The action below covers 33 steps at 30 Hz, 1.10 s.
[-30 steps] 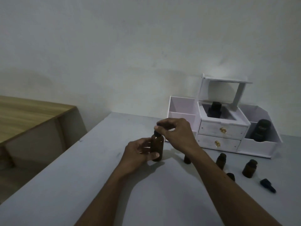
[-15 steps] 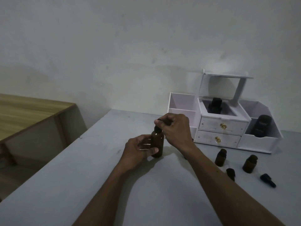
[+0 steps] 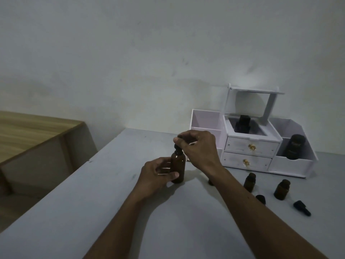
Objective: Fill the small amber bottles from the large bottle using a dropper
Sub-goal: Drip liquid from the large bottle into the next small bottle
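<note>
The large amber bottle (image 3: 178,168) stands upright on the grey table (image 3: 93,212), and my left hand (image 3: 156,174) is wrapped around its body. My right hand (image 3: 197,146) is above the bottle's neck, fingers pinched on the black dropper top (image 3: 178,148) that sits in the mouth. To the right stand two small amber bottles (image 3: 249,182) (image 3: 281,189) without caps. A third small bottle (image 3: 211,182) is mostly hidden behind my right forearm. Two loose black caps (image 3: 261,199) (image 3: 301,208) lie near them.
A white organiser (image 3: 248,146) with two drawers and side bins stands at the back right, holding dark bottles (image 3: 242,123) (image 3: 296,146). A wooden table (image 3: 28,133) lies to the left, across a gap. The wall is close behind.
My right hand has risen slightly at the bottle's neck, still pinching the dropper top. The left hand keeps its hold on the bottle. The view has shifted a little.
</note>
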Each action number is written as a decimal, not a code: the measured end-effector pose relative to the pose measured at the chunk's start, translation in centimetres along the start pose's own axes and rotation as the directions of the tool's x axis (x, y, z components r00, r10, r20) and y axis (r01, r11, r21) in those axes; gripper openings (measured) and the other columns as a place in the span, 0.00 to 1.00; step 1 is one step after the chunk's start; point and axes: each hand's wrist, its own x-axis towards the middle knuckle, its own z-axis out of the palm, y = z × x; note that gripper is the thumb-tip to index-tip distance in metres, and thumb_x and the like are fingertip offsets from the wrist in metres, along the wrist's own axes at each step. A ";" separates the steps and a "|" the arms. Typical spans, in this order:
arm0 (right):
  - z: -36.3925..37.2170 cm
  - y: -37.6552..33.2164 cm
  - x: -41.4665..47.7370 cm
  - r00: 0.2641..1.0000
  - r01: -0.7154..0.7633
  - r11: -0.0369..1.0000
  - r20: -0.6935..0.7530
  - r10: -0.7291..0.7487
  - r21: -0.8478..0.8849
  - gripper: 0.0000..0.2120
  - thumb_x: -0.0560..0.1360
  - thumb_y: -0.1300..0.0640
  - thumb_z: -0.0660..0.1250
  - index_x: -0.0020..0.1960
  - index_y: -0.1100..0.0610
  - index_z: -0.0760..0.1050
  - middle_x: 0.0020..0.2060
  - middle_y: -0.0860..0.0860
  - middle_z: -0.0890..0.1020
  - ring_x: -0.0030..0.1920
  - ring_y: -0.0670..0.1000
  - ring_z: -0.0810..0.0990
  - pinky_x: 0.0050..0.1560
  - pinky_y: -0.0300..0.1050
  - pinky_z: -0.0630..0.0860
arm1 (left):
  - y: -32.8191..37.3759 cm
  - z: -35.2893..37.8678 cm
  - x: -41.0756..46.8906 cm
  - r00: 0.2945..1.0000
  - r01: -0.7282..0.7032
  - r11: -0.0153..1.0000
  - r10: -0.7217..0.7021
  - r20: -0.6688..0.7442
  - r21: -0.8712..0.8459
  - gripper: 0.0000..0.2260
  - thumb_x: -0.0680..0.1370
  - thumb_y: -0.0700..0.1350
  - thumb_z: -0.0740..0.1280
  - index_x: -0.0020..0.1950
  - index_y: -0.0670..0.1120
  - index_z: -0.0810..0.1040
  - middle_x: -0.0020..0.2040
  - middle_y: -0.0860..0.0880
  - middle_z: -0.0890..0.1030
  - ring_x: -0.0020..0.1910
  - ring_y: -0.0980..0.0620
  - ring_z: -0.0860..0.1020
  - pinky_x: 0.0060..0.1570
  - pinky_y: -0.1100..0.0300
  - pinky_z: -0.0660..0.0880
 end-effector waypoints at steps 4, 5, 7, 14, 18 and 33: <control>-1.3 -1.5 1.1 0.999 0.044 0.998 -0.005 -0.044 0.046 0.06 0.74 0.53 0.73 0.48 0.55 0.84 0.36 0.44 0.86 0.37 0.37 0.83 0.42 0.23 0.75 | 0.0 -0.1 0.0 1.000 0.014 1.000 -0.014 -0.002 0.008 0.22 0.69 0.45 0.77 0.60 0.56 0.77 0.53 0.60 0.81 0.50 0.60 0.80 0.53 0.64 0.76; -1.7 -2.0 1.5 0.998 0.061 0.997 -0.018 -0.060 0.052 0.06 0.74 0.53 0.73 0.48 0.55 0.84 0.36 0.44 0.86 0.37 0.38 0.83 0.42 0.24 0.75 | -0.1 -0.1 0.0 1.000 0.013 1.000 -0.013 0.000 -0.015 0.22 0.68 0.44 0.78 0.60 0.56 0.77 0.53 0.60 0.81 0.50 0.60 0.81 0.55 0.61 0.77; -2.6 -2.8 2.1 0.995 0.091 0.994 -0.049 -0.088 0.054 0.07 0.75 0.53 0.72 0.49 0.55 0.84 0.36 0.44 0.85 0.38 0.37 0.84 0.43 0.24 0.75 | -0.1 -0.1 -0.1 1.000 0.007 0.998 -0.008 -0.009 -0.055 0.24 0.67 0.44 0.79 0.61 0.56 0.78 0.53 0.58 0.83 0.50 0.60 0.81 0.55 0.59 0.78; -6.6 -4.2 2.9 0.974 0.161 0.984 -0.173 -0.146 0.074 0.06 0.75 0.52 0.71 0.50 0.53 0.82 0.37 0.39 0.83 0.38 0.34 0.83 0.42 0.23 0.75 | 2.4 0.2 -0.7 0.935 -0.100 0.995 0.097 -0.340 0.009 0.22 0.69 0.50 0.77 0.61 0.57 0.76 0.49 0.61 0.80 0.48 0.62 0.79 0.40 0.70 0.74; -10.1 -2.7 1.8 0.966 0.141 0.988 -0.227 -0.121 0.071 0.07 0.76 0.52 0.71 0.51 0.54 0.82 0.38 0.42 0.85 0.40 0.37 0.84 0.44 0.30 0.79 | 5.0 1.1 -2.7 0.880 -0.220 0.975 0.192 -0.435 -0.015 0.11 0.71 0.47 0.75 0.52 0.54 0.81 0.42 0.58 0.83 0.42 0.61 0.81 0.42 0.66 0.76; -18.0 6.9 -1.6 0.928 -0.022 0.994 -0.372 -0.019 -0.105 0.11 0.76 0.51 0.70 0.53 0.56 0.82 0.39 0.46 0.85 0.40 0.40 0.84 0.44 0.29 0.79 | 9.1 16.3 -4.1 0.989 0.070 0.988 -0.050 0.140 -0.138 0.24 0.72 0.49 0.74 0.67 0.52 0.74 0.62 0.56 0.77 0.54 0.61 0.76 0.48 0.71 0.71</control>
